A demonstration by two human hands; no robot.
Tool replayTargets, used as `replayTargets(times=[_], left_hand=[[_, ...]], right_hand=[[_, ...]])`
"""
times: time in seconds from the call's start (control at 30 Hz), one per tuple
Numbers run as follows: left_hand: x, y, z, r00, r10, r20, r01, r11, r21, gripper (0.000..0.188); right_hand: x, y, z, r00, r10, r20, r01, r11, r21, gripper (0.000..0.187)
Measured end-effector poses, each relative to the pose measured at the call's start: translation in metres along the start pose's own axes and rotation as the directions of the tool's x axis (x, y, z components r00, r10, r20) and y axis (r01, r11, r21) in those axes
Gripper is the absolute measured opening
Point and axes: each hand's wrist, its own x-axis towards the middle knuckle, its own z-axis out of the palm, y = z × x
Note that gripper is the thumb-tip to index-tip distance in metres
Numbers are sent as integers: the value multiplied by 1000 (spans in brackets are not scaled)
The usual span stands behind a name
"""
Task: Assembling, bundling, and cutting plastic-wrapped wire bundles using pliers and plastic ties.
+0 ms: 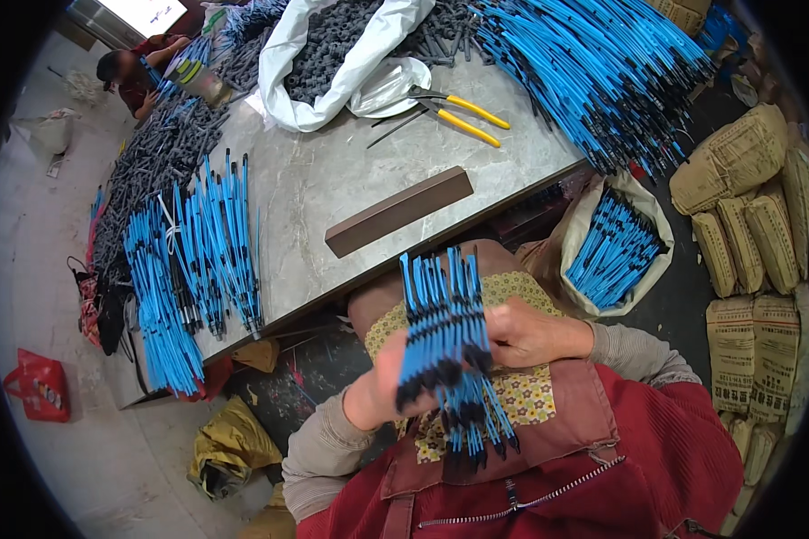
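Bundle: fan of blue sticks with black ends (445,346), held upright just below the middle of the frame, over the person's lap and clear of the table (333,180).
Left hand: left hand (382,386) wraps the lower left of the bundle, fingers closed round the sticks; partly blurred.
Right hand: right hand (530,337) grips the bundle from the right side, fingers curled onto the sticks near mid-height.
Lap: floral cloth (512,292) under the hands, red apron (602,440) at the lower right of the frame.
Table: grey stone-look top running from the left edge to the upper right.
Block: long brown bar (397,211) lying flat near the table's front edge, just above the bundle in the frame.
Pliers: yellow-handled pliers (458,112) at upper centre, beside a white bag (351,54) of dark grey pieces.
Heaps: loose blue sticks (193,260) on the table's left part; a far larger pile (593,72) at upper right.
Sack: open sack (616,247) of blue sticks on the floor, right of the table.
Packages: tan wrapped bundles (746,216) stacked along the right edge.
Other person: someone (130,76) at the table's far end, upper left.
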Motion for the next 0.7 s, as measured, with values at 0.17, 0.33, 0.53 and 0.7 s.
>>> replayTargets(times=[0.17, 0.33, 0.53, 0.7], left_hand=[[-38, -20, 35, 979, -150, 141, 177, 963, -205, 42], [-61, -34, 52, 682, -542, 490, 283, -423, -861, 40], [-58, -18, 53, 767, -561, 312, 570, 372, -732, 42], [-62, -18, 53, 755, -571, 321, 590, 381, -712, 44]], right_hand=[[-21, 20, -1, 976, -22, 215, 26, 1000, -14, 14], [-24, 27, -5, 923, 284, 258, -351, 897, 268, 21], [0, 70, -8, 830, 539, -145, -466, 812, 352, 36], [19, 75, -1, 856, 517, 0, -499, 826, 262, 41]])
